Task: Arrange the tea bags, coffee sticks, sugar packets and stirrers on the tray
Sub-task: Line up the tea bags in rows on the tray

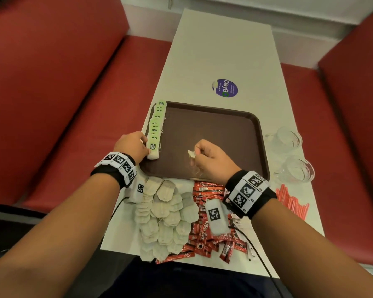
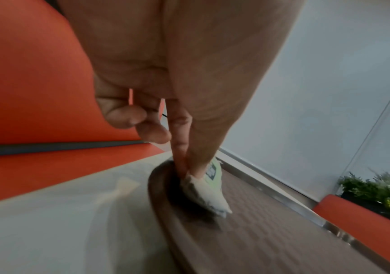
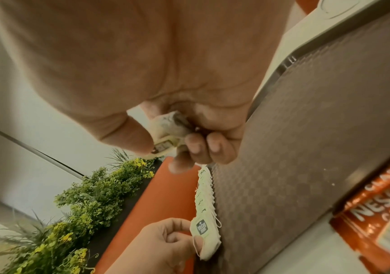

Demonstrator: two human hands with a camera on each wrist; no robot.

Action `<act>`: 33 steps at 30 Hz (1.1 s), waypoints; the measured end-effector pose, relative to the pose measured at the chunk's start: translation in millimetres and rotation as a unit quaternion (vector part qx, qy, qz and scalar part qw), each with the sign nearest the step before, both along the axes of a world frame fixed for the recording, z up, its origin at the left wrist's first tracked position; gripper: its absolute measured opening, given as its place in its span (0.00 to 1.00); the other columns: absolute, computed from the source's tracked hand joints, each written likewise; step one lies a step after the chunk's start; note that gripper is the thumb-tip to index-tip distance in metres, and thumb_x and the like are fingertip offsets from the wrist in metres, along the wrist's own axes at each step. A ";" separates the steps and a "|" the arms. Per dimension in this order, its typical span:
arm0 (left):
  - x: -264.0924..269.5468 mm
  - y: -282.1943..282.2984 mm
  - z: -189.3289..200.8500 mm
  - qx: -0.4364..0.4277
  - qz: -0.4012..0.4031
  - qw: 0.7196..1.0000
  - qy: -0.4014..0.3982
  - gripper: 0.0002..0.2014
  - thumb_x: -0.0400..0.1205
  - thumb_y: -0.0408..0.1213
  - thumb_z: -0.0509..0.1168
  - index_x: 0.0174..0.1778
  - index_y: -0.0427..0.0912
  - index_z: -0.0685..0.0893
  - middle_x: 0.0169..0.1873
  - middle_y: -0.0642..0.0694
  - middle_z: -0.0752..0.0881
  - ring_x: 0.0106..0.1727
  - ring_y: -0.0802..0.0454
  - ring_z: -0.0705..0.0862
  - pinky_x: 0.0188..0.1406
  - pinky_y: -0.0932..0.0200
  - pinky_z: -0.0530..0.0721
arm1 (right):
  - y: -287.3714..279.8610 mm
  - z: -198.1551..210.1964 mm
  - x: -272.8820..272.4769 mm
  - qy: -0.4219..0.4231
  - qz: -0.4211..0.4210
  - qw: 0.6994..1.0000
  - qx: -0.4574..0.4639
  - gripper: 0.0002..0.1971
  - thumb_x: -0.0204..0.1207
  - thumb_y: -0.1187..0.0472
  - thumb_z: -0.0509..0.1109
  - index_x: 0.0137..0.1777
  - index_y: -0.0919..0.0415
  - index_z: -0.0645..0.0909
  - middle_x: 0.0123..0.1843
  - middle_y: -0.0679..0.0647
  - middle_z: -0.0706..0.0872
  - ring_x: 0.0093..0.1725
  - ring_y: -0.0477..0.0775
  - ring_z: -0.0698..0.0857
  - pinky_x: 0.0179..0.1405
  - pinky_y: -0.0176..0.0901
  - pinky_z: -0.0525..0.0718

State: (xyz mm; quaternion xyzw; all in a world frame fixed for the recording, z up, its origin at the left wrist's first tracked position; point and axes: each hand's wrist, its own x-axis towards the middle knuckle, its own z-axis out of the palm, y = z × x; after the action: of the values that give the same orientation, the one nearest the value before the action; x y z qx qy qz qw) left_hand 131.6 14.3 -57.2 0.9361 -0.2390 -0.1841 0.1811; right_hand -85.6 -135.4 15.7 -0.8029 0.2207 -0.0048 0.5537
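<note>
So the brown tray (image 1: 207,117) sits mid-worktop (image 1: 224,50) with a row of tea bags (image 1: 156,127) along its left edge. Left hand (image 1: 130,147) pinches the nearest tea bag (image 1: 153,151) in that row. Right hand (image 1: 211,160), over the tray, has its grip curled round a crumpled tea bag (image 1: 191,154). Loose tea bags (image 1: 166,214), coffee sticks (image 1: 205,233) and stirrers (image 1: 293,203) are piled on the near side.

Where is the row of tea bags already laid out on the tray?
In the head view, the row of tea bags runs along the left edge of the brown tray. The left hand pinches its nearest bag, beyond the loose tea bag pile.
</note>
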 end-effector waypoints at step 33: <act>-29.0 9.3 50.3 -0.154 -0.130 0.979 0.021 0.07 0.82 0.44 0.72 0.39 0.50 0.87 0.32 0.51 0.87 0.37 0.49 0.83 0.39 0.55 0.80 | -3.0 -31.1 40.9 0.008 -0.003 0.999 -0.039 0.06 0.81 0.54 0.73 0.53 0.54 0.84 0.43 0.51 0.90 0.37 0.46 0.84 0.42 0.46 0.82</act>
State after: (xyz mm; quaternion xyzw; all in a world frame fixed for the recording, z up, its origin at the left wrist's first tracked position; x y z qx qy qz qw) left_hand 102.6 23.6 -6.8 0.8541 -0.3798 -0.1869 0.3023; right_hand -44.7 -138.5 -15.5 -0.8234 0.2271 -0.0092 0.5199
